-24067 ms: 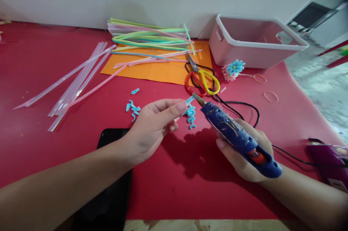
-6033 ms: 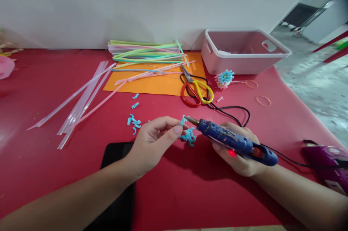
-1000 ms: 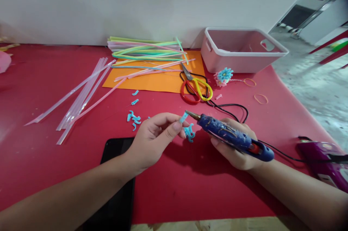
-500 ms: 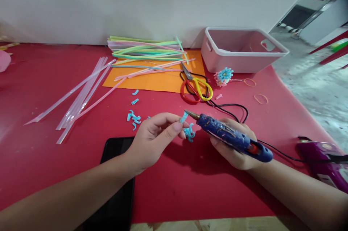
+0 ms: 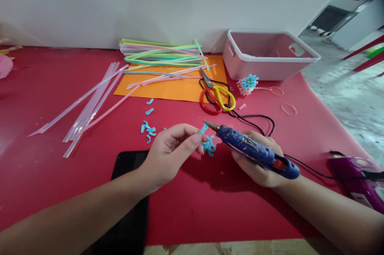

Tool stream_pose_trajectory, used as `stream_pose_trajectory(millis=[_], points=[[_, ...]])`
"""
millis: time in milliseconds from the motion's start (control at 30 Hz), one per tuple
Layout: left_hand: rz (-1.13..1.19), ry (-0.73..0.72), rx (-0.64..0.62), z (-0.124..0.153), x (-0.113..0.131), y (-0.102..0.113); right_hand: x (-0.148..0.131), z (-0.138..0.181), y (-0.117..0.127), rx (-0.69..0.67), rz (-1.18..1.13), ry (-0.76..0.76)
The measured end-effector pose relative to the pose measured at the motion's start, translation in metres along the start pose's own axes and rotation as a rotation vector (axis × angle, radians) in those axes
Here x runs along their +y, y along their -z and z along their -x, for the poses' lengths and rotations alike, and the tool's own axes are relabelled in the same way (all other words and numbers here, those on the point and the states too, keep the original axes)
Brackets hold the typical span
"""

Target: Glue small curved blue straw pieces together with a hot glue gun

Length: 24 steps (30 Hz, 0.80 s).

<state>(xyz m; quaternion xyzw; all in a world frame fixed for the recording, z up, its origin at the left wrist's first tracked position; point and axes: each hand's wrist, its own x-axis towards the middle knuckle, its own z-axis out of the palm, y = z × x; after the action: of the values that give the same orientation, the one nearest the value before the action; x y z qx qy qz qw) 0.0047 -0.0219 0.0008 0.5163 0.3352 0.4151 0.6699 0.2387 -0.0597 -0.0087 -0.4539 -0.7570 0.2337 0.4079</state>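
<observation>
Between thumb and fingertips, my left hand (image 5: pixel 177 149) pinches a short blue pipe cleaner piece (image 5: pixel 203 129). My right hand (image 5: pixel 261 167) is wrapped round a blue hot glue gun (image 5: pixel 249 147), its metal nozzle pointing left at the tip of that piece; whether they touch I cannot tell. Curled blue pipe cleaner bits (image 5: pixel 210 146) lie on the red table just behind my left fingers. More blue bits (image 5: pixel 148 128) are scattered to the left of that hand. A black phone (image 5: pixel 129 207) lies partly hidden beneath my left forearm.
Scissors (image 5: pixel 214 95) and a bundle of pipe cleaners (image 5: pixel 162 53) lie on an orange sheet (image 5: pixel 135 93). Clear glue sticks (image 5: pixel 90 107) are at left. A pink basket (image 5: pixel 267 67), a blue fuzzy flower (image 5: pixel 249 82), a black cord (image 5: pixel 255 116) and a purple device (image 5: pixel 354 177) are to the right.
Almost nothing differs. The view has shifted very slightly, and the glue gun's rear end has moved a little left. Both hands keep their hold.
</observation>
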Motion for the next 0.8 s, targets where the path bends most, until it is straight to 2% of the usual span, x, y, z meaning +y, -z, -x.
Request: stream_pose_trajectory(millis=[800], points=[[0.112, 0.013, -0.022, -0.0014, -0.0038, 0.0015, 0.0054, 0.0011, -0.0044, 0.002, 0.012, 0.076]])
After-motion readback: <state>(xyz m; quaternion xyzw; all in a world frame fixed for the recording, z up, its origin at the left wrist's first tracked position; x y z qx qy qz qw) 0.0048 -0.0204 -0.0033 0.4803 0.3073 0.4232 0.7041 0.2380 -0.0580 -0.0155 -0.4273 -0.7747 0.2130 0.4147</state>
